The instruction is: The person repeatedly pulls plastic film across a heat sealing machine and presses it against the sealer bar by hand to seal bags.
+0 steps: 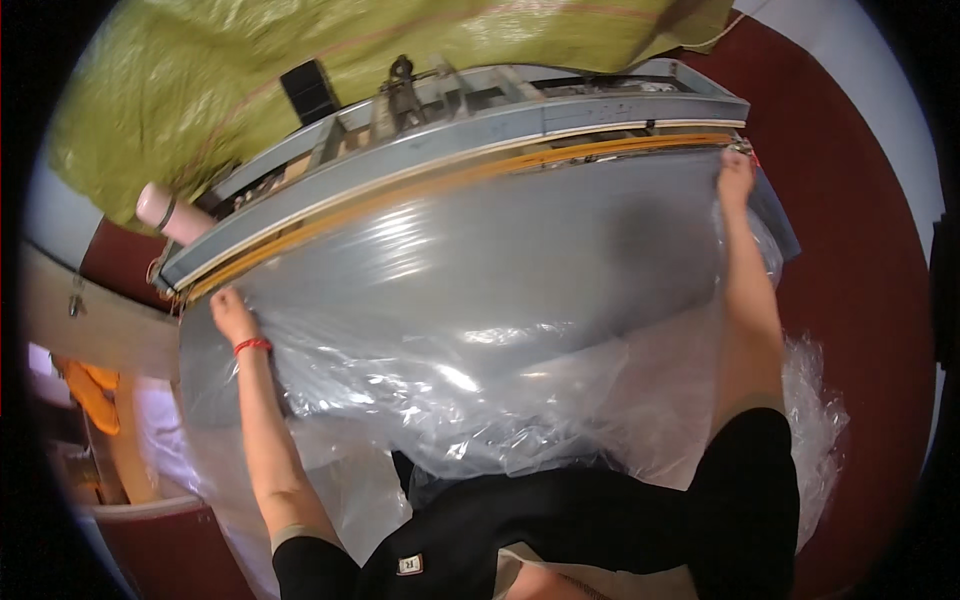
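A wide sheet of clear plastic film [470,340] spreads between my arms, its far edge lying along the orange strip [420,187] of a long grey metal frame [480,137]. My left hand [233,314] is closed on the film near the frame's left end, with a red band around its wrist. At the frame's right end my right hand [737,178] is closed on the film's other side. The film is pulled fairly smooth near the frame. Closer to my body it hangs in shiny creases.
Behind the frame lies a yellow-green tarp [180,110]. A pink bottle [172,213] stands by the frame's left end, and a black box-shaped thing [310,92] sits behind it. Crumpled film [815,420] hangs right of me above the dark red floor [850,270]. An orange item [95,395] is at far left.
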Action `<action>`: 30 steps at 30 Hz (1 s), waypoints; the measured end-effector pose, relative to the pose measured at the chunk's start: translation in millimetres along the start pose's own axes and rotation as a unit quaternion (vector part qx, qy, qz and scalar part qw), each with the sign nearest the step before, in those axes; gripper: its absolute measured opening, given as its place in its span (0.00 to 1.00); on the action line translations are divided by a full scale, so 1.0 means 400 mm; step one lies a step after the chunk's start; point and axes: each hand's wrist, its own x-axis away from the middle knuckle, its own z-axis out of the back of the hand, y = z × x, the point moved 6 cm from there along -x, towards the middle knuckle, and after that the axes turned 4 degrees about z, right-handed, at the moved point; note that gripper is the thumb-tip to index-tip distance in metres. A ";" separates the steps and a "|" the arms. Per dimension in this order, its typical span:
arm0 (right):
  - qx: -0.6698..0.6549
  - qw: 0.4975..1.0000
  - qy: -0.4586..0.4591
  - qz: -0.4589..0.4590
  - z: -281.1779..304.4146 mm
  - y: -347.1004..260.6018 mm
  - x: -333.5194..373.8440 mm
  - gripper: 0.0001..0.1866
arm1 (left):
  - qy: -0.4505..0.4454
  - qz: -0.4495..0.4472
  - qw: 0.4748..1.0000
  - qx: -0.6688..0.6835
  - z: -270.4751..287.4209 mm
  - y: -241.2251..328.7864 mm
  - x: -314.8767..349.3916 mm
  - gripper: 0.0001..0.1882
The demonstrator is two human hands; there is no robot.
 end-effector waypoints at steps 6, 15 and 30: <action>-0.123 0.978 -0.022 -0.169 -0.127 -0.032 -0.009 0.14 | -0.018 0.028 0.992 0.119 -0.042 -0.057 -0.091 0.10; -0.108 0.978 0.053 -0.172 -0.128 0.069 -0.022 0.07 | 0.033 -0.002 0.998 0.056 -0.029 -0.094 -0.126 0.09; -0.082 0.992 -0.082 -0.054 0.087 -0.227 -0.038 0.14 | -0.171 0.015 0.978 0.121 0.004 0.086 -0.005 0.02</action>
